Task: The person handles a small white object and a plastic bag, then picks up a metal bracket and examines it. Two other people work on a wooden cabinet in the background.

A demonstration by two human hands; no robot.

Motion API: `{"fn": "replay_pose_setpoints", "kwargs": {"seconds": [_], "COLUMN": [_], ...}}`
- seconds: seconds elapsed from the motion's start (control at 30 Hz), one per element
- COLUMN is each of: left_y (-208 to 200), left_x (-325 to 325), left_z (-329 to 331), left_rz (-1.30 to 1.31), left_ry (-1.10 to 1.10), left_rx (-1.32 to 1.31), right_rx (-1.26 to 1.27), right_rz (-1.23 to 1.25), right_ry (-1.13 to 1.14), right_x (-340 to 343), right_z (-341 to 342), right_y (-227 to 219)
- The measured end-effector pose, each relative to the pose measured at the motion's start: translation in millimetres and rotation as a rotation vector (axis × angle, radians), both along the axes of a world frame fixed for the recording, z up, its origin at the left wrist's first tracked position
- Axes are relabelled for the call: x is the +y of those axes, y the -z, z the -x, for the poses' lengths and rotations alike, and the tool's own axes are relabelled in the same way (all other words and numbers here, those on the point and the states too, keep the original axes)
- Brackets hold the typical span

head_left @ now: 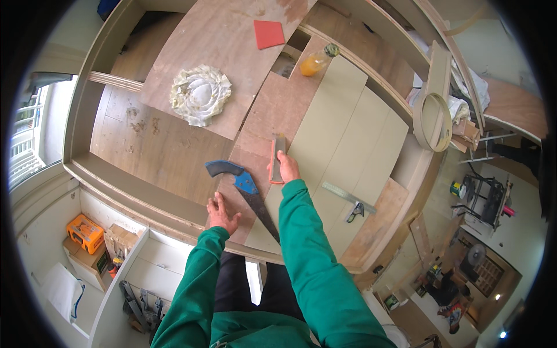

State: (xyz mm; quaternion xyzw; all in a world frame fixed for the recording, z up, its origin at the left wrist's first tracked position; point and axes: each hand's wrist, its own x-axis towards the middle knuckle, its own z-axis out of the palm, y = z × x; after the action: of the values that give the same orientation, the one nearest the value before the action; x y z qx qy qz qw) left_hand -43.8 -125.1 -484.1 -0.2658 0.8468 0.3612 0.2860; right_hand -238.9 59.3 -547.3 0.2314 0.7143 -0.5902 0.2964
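The small, narrow hand tool with an orange-red frame (279, 144) has a flat grey-brown strip along one side; its long sides run away from the person, and the orange-red edge bends round at the near end. Its finer details are too small to tell. It is in the right hand (289, 168), whose fingers are curled closed around its near part from the right, leaving the far end sticking out beyond the knuckles. The tool sits over the pinkish-brown wooden board (278, 101), near the edge of the beige grooved panel (339, 122); whether it touches either surface I cannot tell.

The left hand (223, 216) is open and holds nothing, fingers spread, at the board's near edge, nearer to the person than the tool and left of it. Between the hands lies a handsaw with a blue-and-black handle and dark tapering blade (256, 203), its handle just beyond the left fingertips.
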Motion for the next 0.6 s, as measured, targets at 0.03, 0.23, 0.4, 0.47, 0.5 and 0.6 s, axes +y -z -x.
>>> {"fn": "replay_pose_setpoints", "kwargs": {"seconds": [0.03,0.23,0.4,0.47,0.5,0.6], "left_y": [-3,-19,13,36,46,65], "left_x": [-1,-15,-35,-49,-54,-63], "left_z": [2,11,-1,-1,-2,-6], "left_rz": [0.015,0.152,-0.101,-0.420,-0.337,-0.606], "left_ry": [0.015,0.129,-0.359,-0.402,-0.327,-0.378], "left_rx": [0.001,-0.119,0.047,-0.096,-0.127,-0.206], "right_rx": [-0.033,0.046,-0.107,-0.154,-0.155,-0.144], "right_rz": [0.005,0.215,0.141,0.152,0.158,0.172], "right_ry": [0.025,0.064,0.020,0.036,0.045,0.040], "right_x": [-1,3,30,39,42,43], "right_z": [1,38,27,10,2,-20], "right_y": [-4,-61,-110,-118,-120,-121]}}
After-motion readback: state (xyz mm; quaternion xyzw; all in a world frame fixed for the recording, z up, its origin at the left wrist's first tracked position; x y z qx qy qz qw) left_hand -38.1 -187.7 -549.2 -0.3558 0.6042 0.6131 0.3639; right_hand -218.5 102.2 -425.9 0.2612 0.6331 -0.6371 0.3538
